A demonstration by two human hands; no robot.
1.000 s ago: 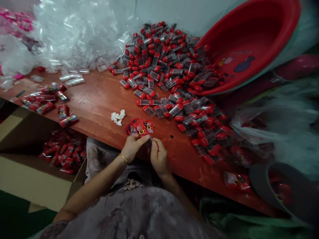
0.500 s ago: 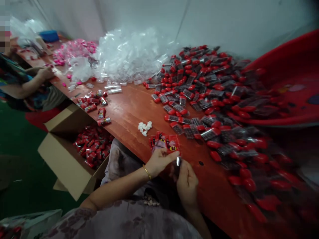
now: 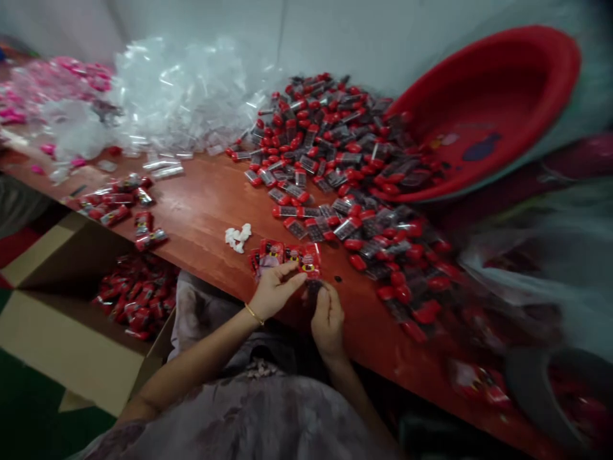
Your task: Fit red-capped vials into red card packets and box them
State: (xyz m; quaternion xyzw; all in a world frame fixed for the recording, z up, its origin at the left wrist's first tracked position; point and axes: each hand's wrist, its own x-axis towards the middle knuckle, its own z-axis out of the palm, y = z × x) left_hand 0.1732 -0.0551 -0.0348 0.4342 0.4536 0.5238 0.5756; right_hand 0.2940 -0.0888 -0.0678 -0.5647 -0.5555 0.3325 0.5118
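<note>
A small dark clear-plastic container [image 3: 313,291] is between my two hands at the table's front edge. My right hand [image 3: 328,322] pinches it from the right with thumb and fingers. My left hand [image 3: 275,291], with a gold bangle at the wrist, has its thumb at the container's upper left; its lower fingers are partly hidden. Just beyond the left fingers lie red printed labels [image 3: 310,257] on the table. A little cluster of white pieces [image 3: 238,237] sits left of them. Many similar red-capped clear containers [image 3: 306,163] are heaped behind and to the right.
A red basin [image 3: 488,121] tilts over the heap at the right. Clear plastic pieces [image 3: 182,96] and pink items [image 3: 62,83] are piled along the wall. Red wrapped packs [image 3: 115,198] lie left on the table [image 3: 196,198]. Below, an open cardboard box [image 3: 71,345] holds more.
The view has swung to the right, so everything sits further left and more of the basin shows. My hands stay together around the container; the co-worker at the left is mostly out of view.
</note>
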